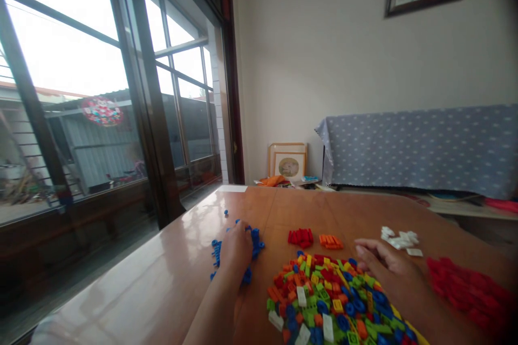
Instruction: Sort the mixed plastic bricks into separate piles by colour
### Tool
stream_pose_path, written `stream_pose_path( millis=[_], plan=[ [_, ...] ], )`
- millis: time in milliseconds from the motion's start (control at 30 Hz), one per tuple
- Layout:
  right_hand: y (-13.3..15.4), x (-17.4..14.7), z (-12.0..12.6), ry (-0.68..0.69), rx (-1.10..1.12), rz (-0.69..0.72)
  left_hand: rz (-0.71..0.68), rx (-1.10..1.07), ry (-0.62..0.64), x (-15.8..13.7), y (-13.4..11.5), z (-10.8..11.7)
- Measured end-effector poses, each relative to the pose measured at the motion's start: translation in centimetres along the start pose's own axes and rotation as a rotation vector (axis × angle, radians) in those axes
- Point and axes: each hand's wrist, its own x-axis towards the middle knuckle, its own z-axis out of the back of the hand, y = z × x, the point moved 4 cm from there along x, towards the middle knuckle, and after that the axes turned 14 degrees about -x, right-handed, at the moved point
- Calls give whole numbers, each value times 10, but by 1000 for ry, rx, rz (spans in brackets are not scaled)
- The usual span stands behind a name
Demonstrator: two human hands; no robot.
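My left hand rests over a loose group of blue toy bricks at the left of the table. Its fingers are curled downward, and what they hold, if anything, is hidden beneath them. My right hand hovers at the right edge of a big heap of mixed toy bricks in green, orange, yellow, red, blue and white. Its fingers stretch out to the left, and no brick shows in them. Small groups of red bricks and orange bricks lie between the hands.
White bricks and a larger red pile lie to the right on the wooden table. One blue piece sits alone farther back. Glass windows line the left side; a polka-dot cloth hangs behind the table.
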Motion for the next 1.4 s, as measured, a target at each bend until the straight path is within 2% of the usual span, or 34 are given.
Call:
stream_pose_path(
  millis=[100, 233, 300, 367, 467, 567, 733, 867, 1033, 1267, 1400],
  plan=[
    [-12, 8, 6, -22, -5, -24, 39, 60, 26, 1, 10, 3],
    [-27, 18, 20, -93, -52, -15, 19, 102, 18, -1, 4, 3],
    [-39, 25, 28, -128, -133, 5, -8, 94, 16, -1, -3, 2],
    [-53, 32, 36, -177, -306, 7, -48, 64, 19, -2, -11, -2],
    [-74, 39, 35, -92, -550, -23, -129, -8, 42, -5, -23, -10],
    [-85, 39, 27, -9, -685, -43, -197, -84, 97, -12, -35, -22],
    [-84, 35, 15, 32, -721, -64, -324, -186, 207, -30, -56, -39],
    [-80, 35, 10, 42, -738, -66, -364, -228, 282, -39, -66, -45],
    [-71, 38, 0, 10, -701, -20, -415, -271, 318, -45, -76, -46],
    [-67, 41, -11, 112, -697, 20, -475, -318, 389, -54, -84, -51],
    [-70, 40, -10, 87, -675, 0, -476, -318, 405, -56, -86, -53]
  ],
)
